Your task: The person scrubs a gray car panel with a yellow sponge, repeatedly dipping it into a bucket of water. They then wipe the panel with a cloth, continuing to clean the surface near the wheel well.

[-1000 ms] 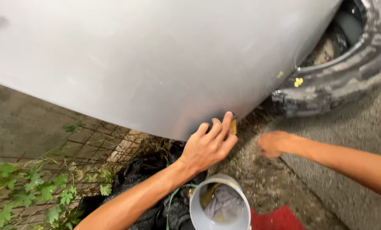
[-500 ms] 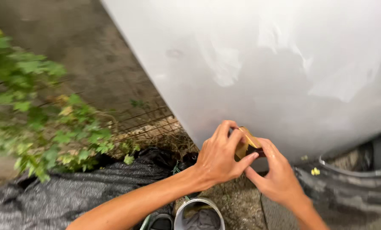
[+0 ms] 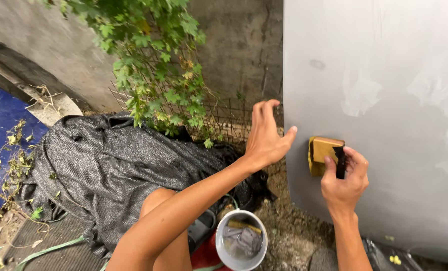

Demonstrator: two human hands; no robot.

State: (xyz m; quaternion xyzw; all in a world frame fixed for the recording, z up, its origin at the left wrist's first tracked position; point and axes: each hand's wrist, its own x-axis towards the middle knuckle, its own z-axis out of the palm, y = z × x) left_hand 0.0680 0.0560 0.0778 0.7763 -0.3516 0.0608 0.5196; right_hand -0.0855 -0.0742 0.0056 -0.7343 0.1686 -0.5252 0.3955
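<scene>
A grey painted car body panel [image 3: 384, 100] fills the right side of the head view. My right hand [image 3: 345, 181] presses a yellow sanding block [image 3: 322, 152] with a dark sheet wrapped over it flat against the panel's lower left part. My left hand [image 3: 265, 134] hovers with fingers spread at the panel's left edge, holding nothing. Dull, smeared patches show on the panel above and to the right of the block.
A grey bucket [image 3: 223, 245] with water and a rag stands on the ground below my arms. Dark mesh fabric [image 3: 108, 170] lies heaped at the left. A leafy vine [image 3: 153, 65] on wire mesh climbs a concrete wall. My knee [image 3: 156, 200] is under my left forearm.
The block passed from both hands at the panel's lower edge to my right hand alone, now held against the panel. My left hand has let go and opened. The view swung left.
</scene>
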